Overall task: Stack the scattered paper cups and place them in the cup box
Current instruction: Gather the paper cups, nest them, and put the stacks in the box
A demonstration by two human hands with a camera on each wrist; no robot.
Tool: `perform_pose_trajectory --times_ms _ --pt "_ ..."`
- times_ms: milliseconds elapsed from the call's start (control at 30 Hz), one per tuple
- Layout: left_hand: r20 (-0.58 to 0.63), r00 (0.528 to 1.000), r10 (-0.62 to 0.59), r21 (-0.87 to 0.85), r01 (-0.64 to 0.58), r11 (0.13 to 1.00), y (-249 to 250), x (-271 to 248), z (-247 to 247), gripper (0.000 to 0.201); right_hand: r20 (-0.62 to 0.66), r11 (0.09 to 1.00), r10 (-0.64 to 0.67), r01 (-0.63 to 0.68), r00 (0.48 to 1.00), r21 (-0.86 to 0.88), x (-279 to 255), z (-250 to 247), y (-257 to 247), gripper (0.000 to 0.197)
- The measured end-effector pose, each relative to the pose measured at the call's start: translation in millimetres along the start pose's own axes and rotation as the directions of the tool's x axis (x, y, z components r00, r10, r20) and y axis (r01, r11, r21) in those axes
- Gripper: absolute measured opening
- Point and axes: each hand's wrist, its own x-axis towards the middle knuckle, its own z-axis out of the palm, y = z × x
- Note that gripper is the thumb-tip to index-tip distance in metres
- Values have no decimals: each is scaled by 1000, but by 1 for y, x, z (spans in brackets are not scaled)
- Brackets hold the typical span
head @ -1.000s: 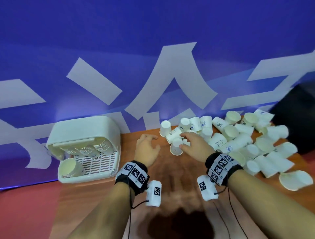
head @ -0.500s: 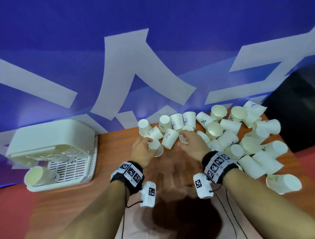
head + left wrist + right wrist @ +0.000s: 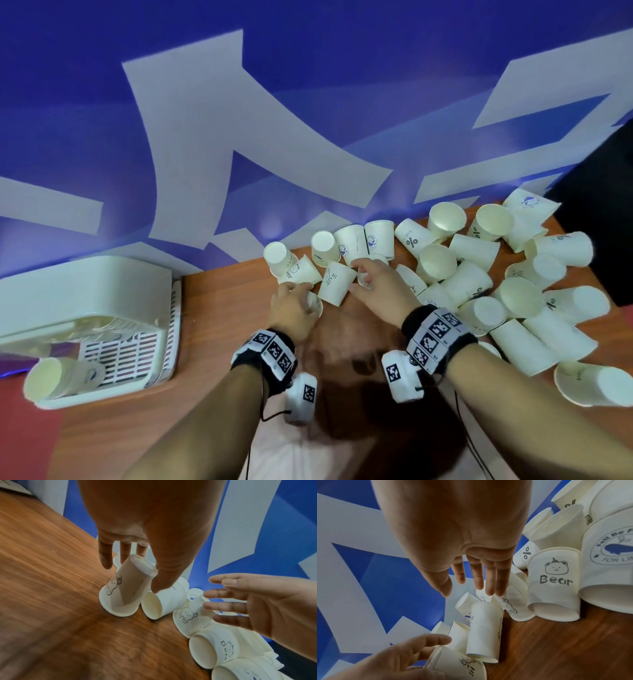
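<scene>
Many white paper cups (image 3: 476, 284) lie scattered on the wooden table, from its middle to the right. My left hand (image 3: 305, 294) grips one tilted cup with a bear drawing (image 3: 126, 588) between thumb and fingers; the cup's rim rests on the table. My right hand (image 3: 359, 277) is open, with straight fingers (image 3: 489, 582) reaching over the cups at the near left of the pile, just above a lying cup (image 3: 484, 632). The white cup box (image 3: 85, 308) stands at the left, with a stack of cups (image 3: 61, 377) lying in it.
A blue and white wall panel (image 3: 308, 120) rises right behind the cups. A dark object (image 3: 603, 205) stands at the far right edge. Bare wooden table (image 3: 219, 308) lies between the box and my hands.
My left hand has moved right from bare table to the pile and taken hold of a cup. My right hand has stayed at the pile's left cups. The view has shifted right.
</scene>
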Motion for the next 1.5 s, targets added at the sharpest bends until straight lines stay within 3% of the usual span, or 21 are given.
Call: perform_pose_trajectory --times_ms 300,433,567,733,867,1067,1233,1367,1500 --pt "-23 1000 3 -1 -3 1000 1 5 14 42 -15 1000 -29 29 999 12 5 0 6 48" --pt "-16 1000 -6 -30 6 1000 -7 0 14 48 -12 1000 -31 31 999 1 6 -3 6 52" --pt "-65 996 -63 -193 49 980 -19 -6 9 54 37 1000 -10 11 999 -12 10 -1 -2 55" --pt "-105 982 -159 -438 98 894 -32 -20 -1 52 142 999 37 -34 989 -24 22 13 -14 65" --pt "-153 966 -207 -514 101 852 -37 -30 -13 47 206 996 81 -71 975 -59 28 23 -22 70" --pt "-185 948 -258 -543 120 831 -43 -38 -21 44 193 993 94 -79 977 -84 27 30 -21 68" --pt "-193 949 -249 -601 86 794 -43 -45 -27 41 175 992 83 -65 981 -105 12 28 -21 54" --pt "-197 953 -229 -650 48 758 -40 -54 -35 39 120 993 12 2 993 -117 -3 21 -30 18" --pt "-230 951 -209 -679 -2 734 -36 -65 -44 39 80 994 -78 84 994 -76 -16 15 -46 12"
